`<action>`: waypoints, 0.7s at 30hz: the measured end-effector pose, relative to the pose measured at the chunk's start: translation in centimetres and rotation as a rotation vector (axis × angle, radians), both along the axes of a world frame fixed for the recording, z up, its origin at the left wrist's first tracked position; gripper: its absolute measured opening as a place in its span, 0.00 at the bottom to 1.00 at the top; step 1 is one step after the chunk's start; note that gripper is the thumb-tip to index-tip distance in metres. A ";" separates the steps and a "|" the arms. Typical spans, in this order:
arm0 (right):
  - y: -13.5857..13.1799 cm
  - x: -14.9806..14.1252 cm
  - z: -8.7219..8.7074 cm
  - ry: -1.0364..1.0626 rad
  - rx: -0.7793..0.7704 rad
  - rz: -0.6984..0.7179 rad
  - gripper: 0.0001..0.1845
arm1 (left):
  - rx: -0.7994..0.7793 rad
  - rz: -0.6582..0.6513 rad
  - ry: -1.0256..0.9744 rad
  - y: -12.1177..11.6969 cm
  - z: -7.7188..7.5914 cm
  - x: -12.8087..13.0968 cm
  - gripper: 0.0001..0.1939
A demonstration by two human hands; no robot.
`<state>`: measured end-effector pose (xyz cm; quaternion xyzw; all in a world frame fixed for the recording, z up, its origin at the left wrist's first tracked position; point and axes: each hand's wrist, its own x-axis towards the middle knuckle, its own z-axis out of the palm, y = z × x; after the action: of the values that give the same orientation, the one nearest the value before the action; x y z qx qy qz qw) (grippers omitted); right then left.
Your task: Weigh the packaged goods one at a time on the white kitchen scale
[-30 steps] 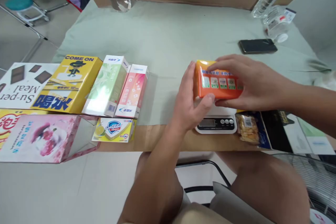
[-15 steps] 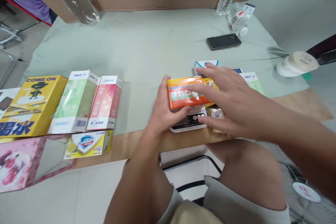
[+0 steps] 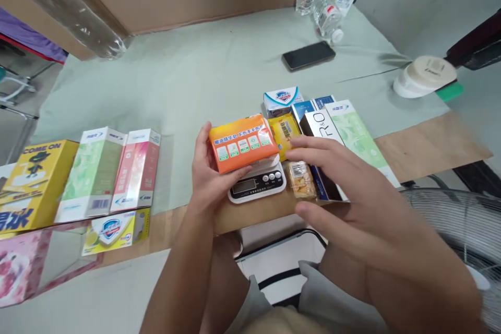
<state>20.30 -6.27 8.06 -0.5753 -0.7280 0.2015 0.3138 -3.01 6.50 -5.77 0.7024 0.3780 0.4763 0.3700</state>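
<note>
My left hand [image 3: 211, 167] grips the left end of an orange soap pack [image 3: 245, 143], thumb along its front edge. The pack is over a white kitchen scale [image 3: 257, 188] with a dark display and round buttons; whether it rests on the scale I cannot tell. My right hand [image 3: 352, 198] is open, its fingers apart, holding nothing. Its fingertips are by a small yellow packet [image 3: 282, 133] and a clear-wrapped snack [image 3: 300, 179]. Beside these stands a black-and-white box [image 3: 321, 125], partly hidden by my right hand.
A green-white box [image 3: 354, 130] and a white soap box [image 3: 282, 99] are at the right. Several cartons, including a yellow one [image 3: 37, 182] and a pink one [image 3: 136, 169], stand left. Behind are a phone [image 3: 309, 56], bottles [image 3: 329, 15] and a white tub [image 3: 425, 75].
My right hand has drawn back from the orange pack toward the lower right and uncovered the boxes there. My left hand still holds the pack. The camera view has shifted.
</note>
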 end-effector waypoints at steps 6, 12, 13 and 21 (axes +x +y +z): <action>-0.8 5.4 -0.2 0.369 0.042 -0.177 0.22 | 0.109 0.150 -0.087 -0.1 4.5 1.7 0.50; 0.1 10.1 -1.8 0.868 0.343 -0.559 0.10 | 0.117 -0.116 -0.089 7.0 9.8 12.1 0.45; 0.6 10.7 -2.3 0.921 0.383 -0.631 0.09 | 0.095 -0.165 -0.067 8.7 10.0 14.4 0.48; 4.8 15.3 -8.3 0.998 0.084 -0.823 0.10 | -0.046 -0.353 0.241 17.4 4.8 27.1 0.50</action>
<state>35.57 -1.44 -0.22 -0.6317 -0.2221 0.2793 0.6882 24.11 23.91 -0.94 0.8008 0.3015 0.3081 0.4158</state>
